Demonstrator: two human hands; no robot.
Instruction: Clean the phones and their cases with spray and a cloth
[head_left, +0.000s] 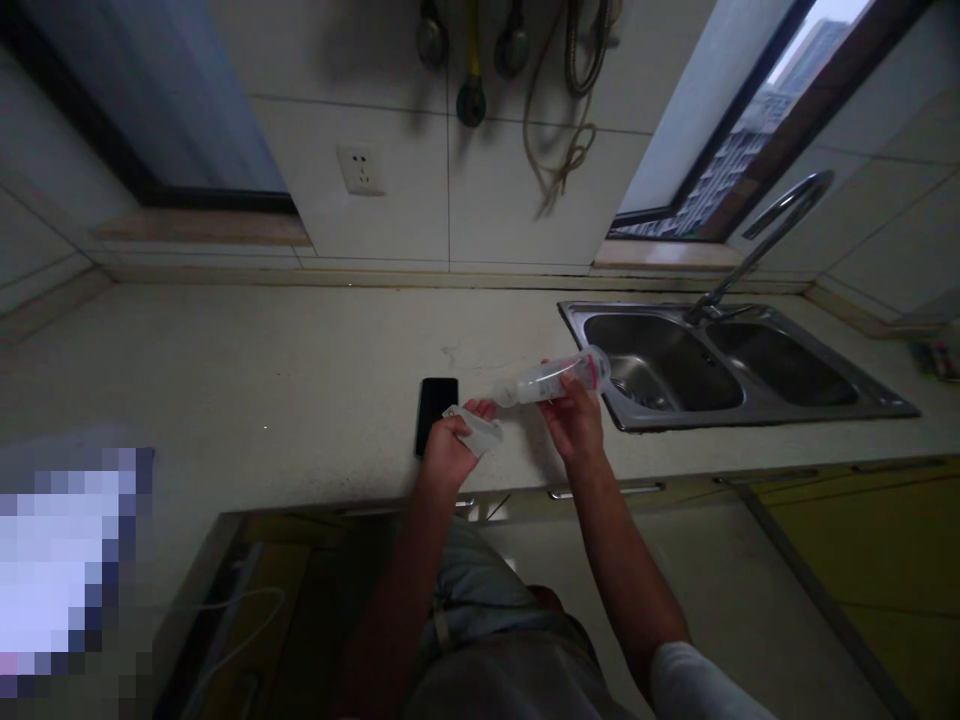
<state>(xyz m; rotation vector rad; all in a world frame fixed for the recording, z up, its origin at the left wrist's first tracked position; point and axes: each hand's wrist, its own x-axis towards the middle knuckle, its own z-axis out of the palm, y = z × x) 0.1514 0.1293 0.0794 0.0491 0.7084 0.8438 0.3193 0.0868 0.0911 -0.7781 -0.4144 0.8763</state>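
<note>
Because both hands work in the air just above the counter, near its front edge, the main exposure is a slip. The right hand holds a clear plastic bottle with a pink band, its fingers wrapped firmly around the barrel. The left hand is clenched on a crumpled pale cloth; the material cannot be confirmed, and it may be a wrapper. The bottle lies slightly tilted just above the front left corner of a stainless steel double sink, with its banded end over the rim and its narrow end directed toward the left hand, near the cloth but not touching it. A loosened grip could drop the bottle against the steel rim or into the left basin. A wet surface would raise that risk, though wetness cannot be determined. A black smartphone lies flat on the counter just beside the left hand, where a careless sweep of the cloth could strike it.
</note>
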